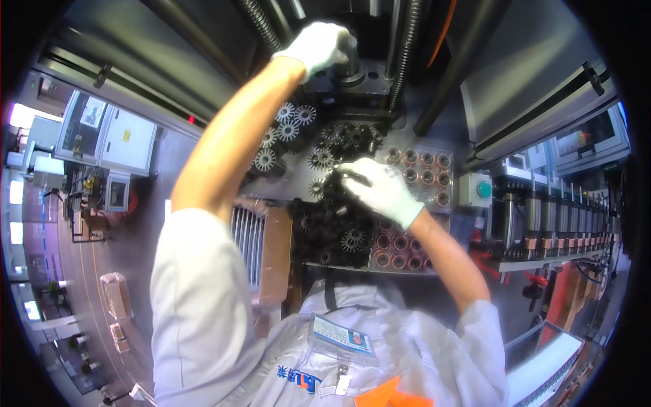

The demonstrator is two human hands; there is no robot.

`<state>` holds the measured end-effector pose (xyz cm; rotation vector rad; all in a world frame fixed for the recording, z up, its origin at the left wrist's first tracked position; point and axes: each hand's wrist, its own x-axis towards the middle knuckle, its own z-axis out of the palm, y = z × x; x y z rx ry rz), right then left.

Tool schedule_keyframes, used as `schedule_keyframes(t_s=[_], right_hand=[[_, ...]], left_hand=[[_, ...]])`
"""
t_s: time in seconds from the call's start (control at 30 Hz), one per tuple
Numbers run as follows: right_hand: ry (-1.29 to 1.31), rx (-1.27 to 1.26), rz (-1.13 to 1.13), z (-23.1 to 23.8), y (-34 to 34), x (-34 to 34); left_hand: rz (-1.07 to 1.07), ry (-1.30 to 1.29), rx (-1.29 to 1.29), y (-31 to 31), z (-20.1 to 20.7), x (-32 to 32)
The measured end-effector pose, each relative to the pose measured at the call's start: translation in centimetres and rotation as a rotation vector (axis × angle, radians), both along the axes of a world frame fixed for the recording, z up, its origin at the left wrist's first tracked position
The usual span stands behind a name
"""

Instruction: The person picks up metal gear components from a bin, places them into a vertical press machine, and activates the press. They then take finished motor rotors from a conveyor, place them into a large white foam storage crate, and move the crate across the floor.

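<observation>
My left hand (319, 49), in a white glove, reaches to the far side, its fingers bent at the top of an upright metal cylinder (349, 66) on a machine base. Whatever it grips there is hidden. My right hand (384, 191), also gloved, is lowered over a heap of dark toothed metal cores (351, 139). Its thumb and fingers curve around something dark that blends into the heap. Lighter toothed discs (287, 129) stand in a group left of the heap. More dark cores (352, 239) fill the near side.
Trays of copper-coloured rings (427, 178) lie to the right, beside a box with a green button (483, 189). A cardboard box of metal rods (274, 254) stands near left. Coiled springs (407, 54) and posts flank the machine. Metal cylinders (534, 220) line a right-hand rack.
</observation>
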<state>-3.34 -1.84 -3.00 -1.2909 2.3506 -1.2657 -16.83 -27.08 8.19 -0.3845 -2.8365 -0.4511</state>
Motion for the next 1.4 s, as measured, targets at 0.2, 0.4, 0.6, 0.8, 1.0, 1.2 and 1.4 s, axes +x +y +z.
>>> schedule_keyframes(t_s=[0.2,0.4,0.6,0.8,1.0,1.2,1.4], right_hand=[[0.361,0.194,0.281,-0.4,-7.3,2.3],[0.591,0.286,0.483,-6.0,-12.8,3.7],[0.566,0.384,0.684,-5.5,-14.2,3.8],[0.475,0.416,0.761,-3.3,-14.0,3.9],[0.343,0.382,0.569,-0.5,-10.9,1.1],[-0.125,-0.059,-0.097,6.5,-6.8,-7.1],[-0.340,-0.454,-0.431,6.9,-10.0,-14.4]], left_hand=[[0.172,-0.024,-0.363,0.4,-1.9,3.6],[0.224,-0.105,-0.059,-2.3,0.6,19.1],[0.662,-0.694,0.103,-9.0,-14.4,39.7],[0.675,-0.398,-0.148,-9.4,-25.2,40.4],[0.655,-0.246,-0.112,-9.1,-23.8,40.4],[0.876,-0.363,0.857,-7.7,-20.9,43.6],[0.736,-0.847,1.074,-9.3,-26.2,53.5]])
